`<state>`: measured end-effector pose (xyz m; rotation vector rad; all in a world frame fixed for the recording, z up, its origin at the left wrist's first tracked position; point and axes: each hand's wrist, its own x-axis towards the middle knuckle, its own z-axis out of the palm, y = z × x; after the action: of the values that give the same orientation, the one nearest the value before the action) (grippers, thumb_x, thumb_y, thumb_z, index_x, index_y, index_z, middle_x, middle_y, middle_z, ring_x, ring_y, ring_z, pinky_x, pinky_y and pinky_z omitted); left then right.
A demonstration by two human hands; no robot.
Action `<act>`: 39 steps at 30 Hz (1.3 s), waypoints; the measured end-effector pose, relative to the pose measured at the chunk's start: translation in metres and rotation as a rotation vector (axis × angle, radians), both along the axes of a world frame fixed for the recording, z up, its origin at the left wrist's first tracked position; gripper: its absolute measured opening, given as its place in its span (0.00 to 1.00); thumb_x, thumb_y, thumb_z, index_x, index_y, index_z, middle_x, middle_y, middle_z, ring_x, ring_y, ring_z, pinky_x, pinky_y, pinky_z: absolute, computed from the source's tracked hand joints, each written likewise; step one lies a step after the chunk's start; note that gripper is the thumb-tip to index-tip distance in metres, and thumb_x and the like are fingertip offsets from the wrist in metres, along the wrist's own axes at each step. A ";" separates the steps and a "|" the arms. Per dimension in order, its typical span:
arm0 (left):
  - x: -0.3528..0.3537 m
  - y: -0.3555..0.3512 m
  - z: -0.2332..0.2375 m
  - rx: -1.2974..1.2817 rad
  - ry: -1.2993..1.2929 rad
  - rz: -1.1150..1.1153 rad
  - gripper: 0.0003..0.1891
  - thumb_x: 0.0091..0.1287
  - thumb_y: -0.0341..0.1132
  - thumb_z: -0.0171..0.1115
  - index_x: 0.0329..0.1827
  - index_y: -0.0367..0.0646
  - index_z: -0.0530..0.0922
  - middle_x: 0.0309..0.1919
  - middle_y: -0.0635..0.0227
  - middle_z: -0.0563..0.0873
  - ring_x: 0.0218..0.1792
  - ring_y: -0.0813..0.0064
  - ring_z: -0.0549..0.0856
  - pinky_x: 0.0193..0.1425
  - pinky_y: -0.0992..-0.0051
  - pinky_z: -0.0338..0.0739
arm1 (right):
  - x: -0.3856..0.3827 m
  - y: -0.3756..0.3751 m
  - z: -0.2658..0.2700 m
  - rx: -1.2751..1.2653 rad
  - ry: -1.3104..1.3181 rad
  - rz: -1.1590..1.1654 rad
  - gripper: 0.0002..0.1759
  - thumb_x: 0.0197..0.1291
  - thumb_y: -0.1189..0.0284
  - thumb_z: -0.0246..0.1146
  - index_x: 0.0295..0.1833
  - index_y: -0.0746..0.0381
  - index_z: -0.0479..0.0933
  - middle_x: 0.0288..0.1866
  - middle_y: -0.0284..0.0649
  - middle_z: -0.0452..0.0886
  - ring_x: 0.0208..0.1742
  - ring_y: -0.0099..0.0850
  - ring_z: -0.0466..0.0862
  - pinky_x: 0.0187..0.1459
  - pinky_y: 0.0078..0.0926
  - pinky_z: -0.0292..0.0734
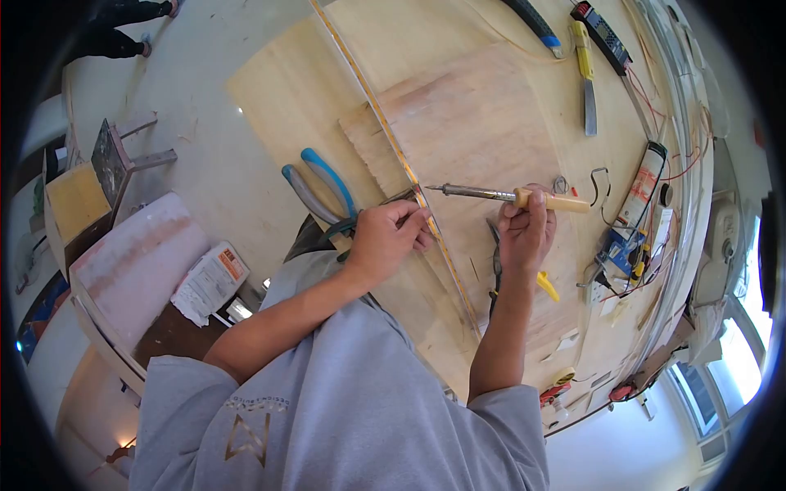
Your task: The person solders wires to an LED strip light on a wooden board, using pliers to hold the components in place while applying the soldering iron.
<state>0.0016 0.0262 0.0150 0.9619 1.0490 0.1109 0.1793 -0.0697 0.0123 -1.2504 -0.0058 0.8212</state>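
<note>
The right hand point(524, 233) holds a soldering iron point(490, 193) by its pale wooden handle, fingers closed around the grip well behind the metal barrel; that hold probably serves to steer the tip finely, with the skin away from the part that would get hot. The left hand point(383, 239) has its thumb and forefinger pinched on what looks like an LED strip point(401, 154), just below the iron's tip; the pinch seems meant to steady the strip, close to the tip yet (sensibly) not right under it.

The iron hovers over the surface point(286, 90), in front of the person; its tip points left, towards the strip, and its handle end points right; the long axis lies nearly level across the view, the handle end a little lower. The tip is just beside the strip; whether the two touch, I cannot tell. The strip runs slantwise, from the top edge of the view down and right towards the right forearm, so the iron meets its line at a steep angle; under much of it lies a plywood sheet point(471, 114), perhaps there to shield the surface.

Blue-handled pliers point(334, 177) lie beside the left hand, handles pointing away from the person, apparently within easy reach; a yellow-handled scraper point(584, 61) and a sealant tube point(643, 184) lie farther right, out of the way of both hands.
</note>
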 end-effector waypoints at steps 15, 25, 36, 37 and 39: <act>0.006 -0.003 -0.003 0.080 0.070 0.024 0.12 0.69 0.33 0.58 0.33 0.32 0.82 0.20 0.64 0.85 0.22 0.81 0.85 0.28 0.79 0.79 | 0.029 0.052 0.007 -0.221 -0.063 0.130 0.11 0.68 0.64 0.58 0.36 0.60 0.72 0.21 0.33 0.72 0.16 0.19 0.69 0.17 0.15 0.60; 0.004 0.001 -0.002 0.053 0.062 -0.025 0.11 0.70 0.32 0.58 0.36 0.30 0.81 0.24 0.63 0.85 0.27 0.78 0.87 0.31 0.80 0.81 | 0.044 0.078 -0.002 -0.382 -0.109 0.333 0.13 0.65 0.63 0.61 0.35 0.61 0.72 0.21 0.31 0.71 0.17 0.19 0.69 0.16 0.17 0.61; 0.003 0.004 0.001 0.098 0.081 -0.062 0.12 0.70 0.32 0.58 0.35 0.30 0.81 0.23 0.64 0.86 0.25 0.80 0.86 0.30 0.80 0.81 | 0.040 0.084 -0.004 -0.431 -0.131 0.305 0.14 0.64 0.63 0.62 0.33 0.62 0.73 0.18 0.31 0.71 0.15 0.19 0.69 0.14 0.16 0.60; 0.004 0.004 0.001 0.097 0.082 -0.066 0.12 0.70 0.32 0.58 0.35 0.30 0.81 0.23 0.64 0.86 0.25 0.80 0.86 0.30 0.80 0.81 | 0.041 0.084 -0.003 -0.438 -0.135 0.308 0.13 0.64 0.63 0.62 0.33 0.62 0.73 0.19 0.32 0.71 0.16 0.19 0.69 0.14 0.16 0.60; 0.004 0.005 0.002 0.098 0.084 -0.076 0.12 0.70 0.32 0.58 0.34 0.30 0.82 0.23 0.63 0.86 0.25 0.80 0.86 0.30 0.80 0.81 | 0.042 0.084 -0.004 -0.440 -0.139 0.316 0.13 0.64 0.63 0.62 0.33 0.62 0.73 0.19 0.32 0.71 0.16 0.18 0.69 0.14 0.16 0.60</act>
<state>0.0053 0.0308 0.0165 1.1015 1.0908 0.0596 0.2209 0.0140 0.0085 -1.7500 -0.1453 1.0414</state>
